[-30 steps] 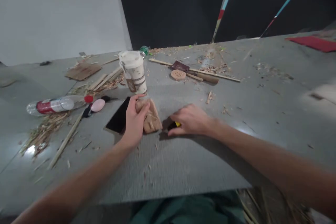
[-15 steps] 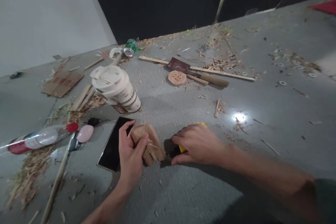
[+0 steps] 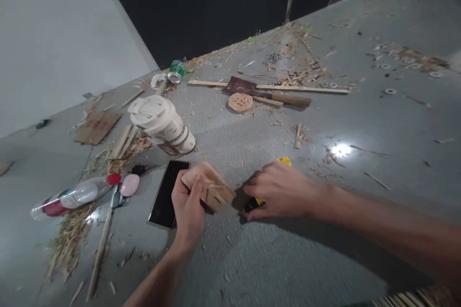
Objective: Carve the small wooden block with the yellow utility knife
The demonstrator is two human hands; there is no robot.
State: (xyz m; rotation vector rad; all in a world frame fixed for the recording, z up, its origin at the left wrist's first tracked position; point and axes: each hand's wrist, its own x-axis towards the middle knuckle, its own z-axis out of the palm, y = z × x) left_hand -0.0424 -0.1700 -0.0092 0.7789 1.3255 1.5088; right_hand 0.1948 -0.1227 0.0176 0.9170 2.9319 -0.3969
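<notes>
My left hand [image 3: 190, 211] is closed round a pale carved block of wood [image 3: 212, 189], thumb on its upper face. The block is tilted, and cut grooves show on the side towards my right hand. My right hand [image 3: 277, 189] grips a yellow-and-black utility knife [image 3: 258, 201], most of it hidden under the fingers. Its yellow end [image 3: 284, 160] sticks out beyond the knuckles. The front of the knife points at the block, with a small gap between them; the blade is blurred. Just left of my left hand lies a dark phone [image 3: 167, 196].
A lidded cup [image 3: 162, 124] stands beyond the phone. Further off lie a brown-bladed tool with a wooden handle [image 3: 293, 100], a round holed wooden piece [image 3: 240, 102], a long strip [image 3: 306, 89] and a green can [image 3: 176, 72]. A plastic bottle [image 3: 77, 196] lies left. Shavings litter the table.
The view has shifted and tilted a little. My left hand has turned the block, lifting its right edge away from the knife. My right hand has kept its grip, slightly further from the block.
</notes>
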